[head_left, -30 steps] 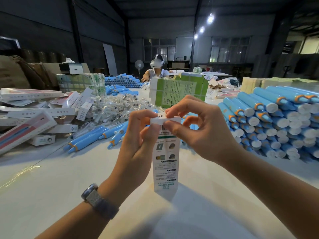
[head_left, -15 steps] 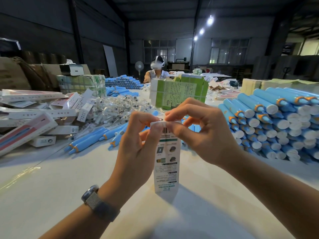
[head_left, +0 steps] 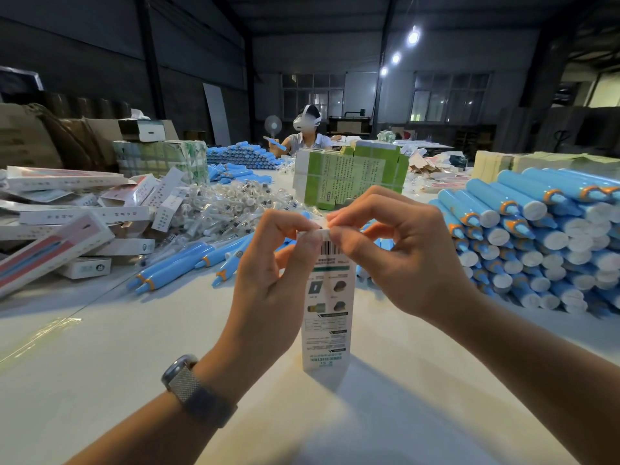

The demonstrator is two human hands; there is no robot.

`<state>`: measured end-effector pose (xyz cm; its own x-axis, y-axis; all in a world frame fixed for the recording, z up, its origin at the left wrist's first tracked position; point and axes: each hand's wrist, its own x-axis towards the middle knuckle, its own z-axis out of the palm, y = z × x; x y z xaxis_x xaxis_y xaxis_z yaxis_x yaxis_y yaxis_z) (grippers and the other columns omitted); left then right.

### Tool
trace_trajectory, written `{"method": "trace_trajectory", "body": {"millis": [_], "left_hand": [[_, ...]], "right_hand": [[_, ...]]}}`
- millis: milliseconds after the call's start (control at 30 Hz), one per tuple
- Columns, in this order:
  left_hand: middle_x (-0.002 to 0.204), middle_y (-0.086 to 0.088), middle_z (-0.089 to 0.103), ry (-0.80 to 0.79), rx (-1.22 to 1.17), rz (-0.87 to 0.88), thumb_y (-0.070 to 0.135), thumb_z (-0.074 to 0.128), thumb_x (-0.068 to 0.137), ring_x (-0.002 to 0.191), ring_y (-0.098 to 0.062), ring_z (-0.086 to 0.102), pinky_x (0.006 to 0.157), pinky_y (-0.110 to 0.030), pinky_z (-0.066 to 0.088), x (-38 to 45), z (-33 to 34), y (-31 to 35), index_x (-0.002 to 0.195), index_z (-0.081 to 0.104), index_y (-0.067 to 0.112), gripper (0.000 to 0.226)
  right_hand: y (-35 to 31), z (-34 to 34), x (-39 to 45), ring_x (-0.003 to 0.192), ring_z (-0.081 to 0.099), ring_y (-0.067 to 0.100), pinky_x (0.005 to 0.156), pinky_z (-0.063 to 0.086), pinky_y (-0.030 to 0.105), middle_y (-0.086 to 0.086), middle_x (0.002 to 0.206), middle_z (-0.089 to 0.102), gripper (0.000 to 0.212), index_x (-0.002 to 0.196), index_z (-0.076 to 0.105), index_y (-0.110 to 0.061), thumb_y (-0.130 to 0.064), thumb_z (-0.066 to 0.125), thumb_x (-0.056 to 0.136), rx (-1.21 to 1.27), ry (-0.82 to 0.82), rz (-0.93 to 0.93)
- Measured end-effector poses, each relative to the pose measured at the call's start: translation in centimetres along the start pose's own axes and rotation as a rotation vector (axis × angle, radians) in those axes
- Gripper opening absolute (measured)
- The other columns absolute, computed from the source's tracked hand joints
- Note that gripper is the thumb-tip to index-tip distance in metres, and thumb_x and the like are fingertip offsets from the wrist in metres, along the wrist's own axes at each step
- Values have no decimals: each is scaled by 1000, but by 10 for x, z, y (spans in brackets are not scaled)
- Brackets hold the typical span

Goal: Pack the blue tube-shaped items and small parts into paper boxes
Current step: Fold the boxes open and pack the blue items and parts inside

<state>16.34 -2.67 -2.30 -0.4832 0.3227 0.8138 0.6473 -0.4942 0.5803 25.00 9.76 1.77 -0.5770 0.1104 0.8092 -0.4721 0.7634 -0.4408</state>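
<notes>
Head view had both hands pinching the top flap of the box [head_left: 327,313], upright at centre: left hand [head_left: 268,280], right hand [head_left: 402,260]. Closing looked nearly done; tubes [head_left: 536,236] at 2 o'clock and parts [head_left: 228,209] at 10 awaited packing.

- white paper box [head_left: 327,317], printed with a black barcode and green bands
- blue tubes [head_left: 536,229], ringed in orange, capped in white
- green-and-white cartons [head_left: 352,177]

The paper box [head_left: 327,317] bears a barcode near its top and inverted lettering "SONIC ELECTRIC" near its base.
</notes>
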Motion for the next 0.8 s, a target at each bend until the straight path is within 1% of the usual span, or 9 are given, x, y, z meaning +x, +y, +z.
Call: {"method": "trace_trajectory", "body": {"millis": [67, 200, 300, 467, 567, 600, 667, 733, 800], "left_hand": [[79, 12, 60, 19, 13, -1, 18, 55, 95, 69, -3, 55, 62, -13, 44, 0, 0, 0, 85, 55, 40, 24], [77, -1, 57, 41, 9, -4, 20, 56, 95, 68, -7, 54, 61, -14, 44, 0, 1, 1, 86, 52, 25, 11], [76, -9, 51, 24, -2, -12, 26, 57, 96, 64, -7, 50, 58, -14, 42, 1, 0, 3, 86, 51, 24, 12], [73, 2, 48, 7, -73, -63, 19, 49, 96, 60, -5, 49, 53, -16, 42, 3, 1, 5, 82, 50, 23, 14], [76, -8, 47, -9, -76, -69, 22, 49, 95, 63, -6, 51, 54, -18, 43, 3, 1, 5, 81, 53, 32, 18], [79, -11, 48, -11, -81, -75, 23, 49, 95, 64, -7, 52, 55, -19, 44, 2, 1, 6, 80, 55, 37, 22], [83, -12, 49, -18, -73, -69, 24, 47, 96, 67, -10, 53, 57, -21, 46, 2, 1, 6, 82, 55, 39, 23], [83, -8, 51, -19, -54, -46, 23, 45, 98, 69, -12, 53, 57, -23, 46, 1, 1, 4, 88, 52, 30, 14], [80, -3, 52, -13, -32, -31, 23, 43, 99, 68, -18, 52, 57, -24, 46, 0, 0, 2, 92, 50, 24, 10]], "right_hand": [[0, 0, 0, 77, 63, 18, 63, 50, 21, 7, 84, 68, 6, 83, 73, -10, -11, 67, 83, 4, -5, 11], [-2, 0, 1, 71, 59, 13, 62, 47, 20, 1, 79, 65, 5, 80, 72, -12, -13, 68, 82, 55, -3, 33], [-4, 1, 2, 68, 56, 9, 62, 46, 20, -3, 76, 64, 5, 78, 71, -17, -15, 69, 82, 79, 4, 32], [-4, -1, 4, 68, 55, 6, 61, 46, 21, -12, 74, 61, 6, 79, 69, -21, -19, 68, 84, 82, -23, 45], [-3, -2, 5, 69, 53, 6, 60, 46, 23, -15, 75, 59, 6, 79, 69, -22, -18, 67, 84, 101, -52, 59], [-3, -2, 5, 70, 53, 7, 60, 45, 26, -14, 76, 58, 6, 79, 70, -21, -17, 67, 83, 125, -56, 71], [-2, -3, 5, 72, 54, 13, 61, 46, 39, -10, 76, 58, 6, 80, 72, -17, -17, 67, 82, 175, -53, 97], [-1, -3, 6, 76, 56, 26, 66, 47, 48, -2, 77, 60, 7, 80, 72, -16, -18, 66, 82, 190, -46, 109], [-2, -4, 6, 79, 56, 33, 69, 47, 49, 5, 79, 61, 7, 78, 72, -18, -19, 66, 81, 200, -37, 115]]}}
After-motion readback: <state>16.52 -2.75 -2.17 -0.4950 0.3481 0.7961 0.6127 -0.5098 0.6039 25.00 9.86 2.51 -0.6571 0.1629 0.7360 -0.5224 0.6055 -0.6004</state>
